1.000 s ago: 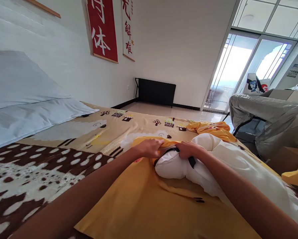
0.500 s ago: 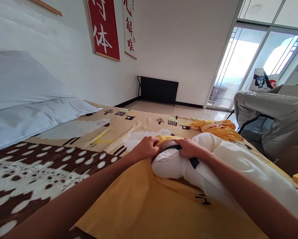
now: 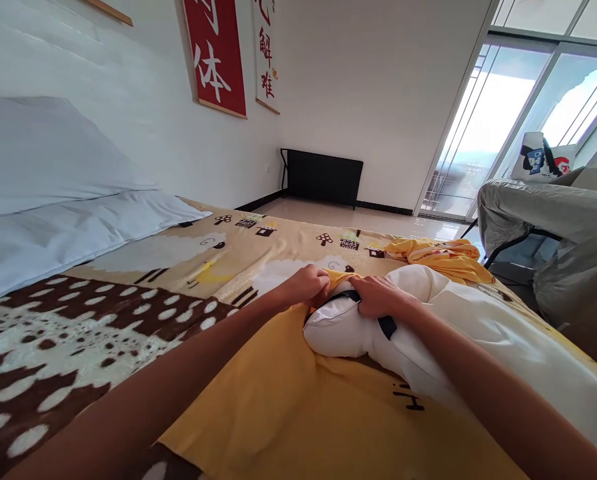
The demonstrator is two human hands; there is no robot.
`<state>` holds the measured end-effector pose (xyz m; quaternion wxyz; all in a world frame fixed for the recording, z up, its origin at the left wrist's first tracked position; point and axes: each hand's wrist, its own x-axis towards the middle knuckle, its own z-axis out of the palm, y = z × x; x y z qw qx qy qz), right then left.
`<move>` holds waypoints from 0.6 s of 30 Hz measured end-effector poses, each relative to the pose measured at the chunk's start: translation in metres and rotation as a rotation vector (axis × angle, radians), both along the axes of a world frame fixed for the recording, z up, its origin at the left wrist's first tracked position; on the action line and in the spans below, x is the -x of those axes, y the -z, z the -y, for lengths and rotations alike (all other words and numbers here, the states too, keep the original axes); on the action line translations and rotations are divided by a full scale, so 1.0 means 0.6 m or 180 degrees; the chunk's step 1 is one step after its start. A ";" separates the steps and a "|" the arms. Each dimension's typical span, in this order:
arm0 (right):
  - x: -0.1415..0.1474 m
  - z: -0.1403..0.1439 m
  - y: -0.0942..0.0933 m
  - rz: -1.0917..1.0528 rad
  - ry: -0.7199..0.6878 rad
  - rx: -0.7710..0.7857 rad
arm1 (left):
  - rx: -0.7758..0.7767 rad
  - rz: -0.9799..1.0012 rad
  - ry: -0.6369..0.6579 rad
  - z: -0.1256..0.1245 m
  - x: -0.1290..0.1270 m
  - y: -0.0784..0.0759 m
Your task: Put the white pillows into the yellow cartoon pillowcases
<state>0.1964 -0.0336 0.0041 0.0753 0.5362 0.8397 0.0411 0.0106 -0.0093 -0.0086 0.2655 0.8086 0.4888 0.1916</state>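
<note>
With fingers of the left hand (image 3: 309,285) clenched on a yellow fabric cover (image 3: 263,373) and of the right hand (image 3: 378,297) on a plump white cloth pillow (image 3: 336,328), near right on the print-covered bed (image 3: 293,233), apparently tucking pillow into cover; next needing deeper pushing.

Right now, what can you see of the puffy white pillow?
The puffy white pillow looks soft and smooth, creased, with a dark patch beside the right hand, which touches it. Its rounded end lies over yellow cloth; the rest runs toward the picture's lower right, partly hidden behind the right forearm.
</note>
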 end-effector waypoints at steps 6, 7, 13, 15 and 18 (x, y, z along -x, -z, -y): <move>0.000 0.014 -0.001 0.0000 -0.0101 -0.0034 | -0.0634 -0.0929 -0.0244 0.016 -0.009 0.017; 0.000 0.016 0.000 -0.0004 -0.0107 -0.0044 | -0.0705 -0.1082 -0.0258 0.017 -0.009 0.019; 0.000 0.012 0.009 -0.0011 -0.0110 -0.0061 | -0.1211 -0.1595 -0.0383 0.017 -0.012 0.018; 0.000 0.006 0.013 -0.0013 -0.0099 -0.0051 | -0.1302 -0.1581 -0.0459 0.018 -0.014 0.003; -0.001 -0.002 0.016 -0.0019 -0.0065 -0.0026 | -0.1347 -0.1396 -0.0554 0.021 -0.025 -0.025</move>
